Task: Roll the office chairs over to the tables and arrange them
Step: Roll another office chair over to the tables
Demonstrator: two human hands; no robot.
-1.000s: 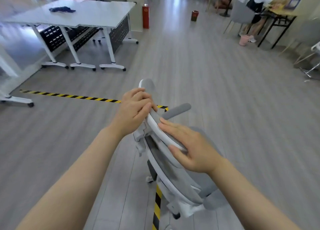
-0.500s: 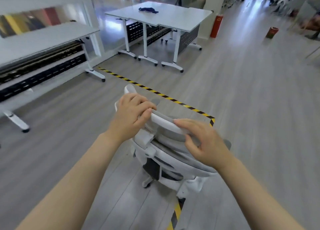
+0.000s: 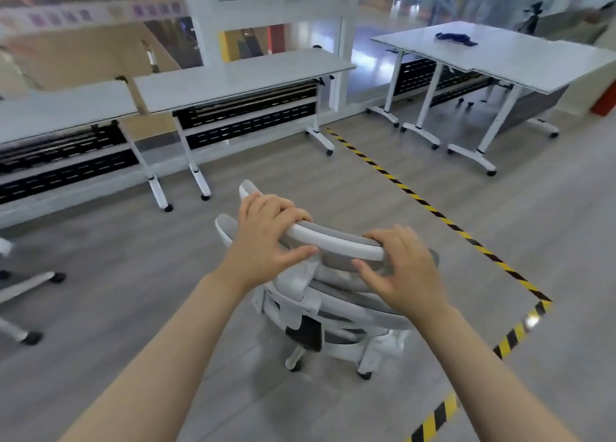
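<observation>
A white and grey office chair (image 3: 336, 305) stands on castors right in front of me, its back turned to me. My left hand (image 3: 266, 238) grips the left end of its curved headrest bar (image 3: 336, 243), fingers over the top and thumb beneath. My right hand (image 3: 405, 268) holds the right end of the same bar, fingers curled over it. A row of white tables (image 3: 240, 78) runs along the glass wall ahead. Two more white tables (image 3: 506, 55) stand at the back right.
Yellow-black tape (image 3: 433, 208) marks a corner on the grey wood floor to the right of the chair. A dark cloth (image 3: 455, 38) lies on the back-right table. Castor legs of another chair (image 3: 30, 285) show at the left edge. A red object (image 3: 605, 101) stands far right.
The view has swung left, so the tables along the glass wall now face me. The chair has turned with it, and my right hand has shifted to a curled grip on the headrest.
</observation>
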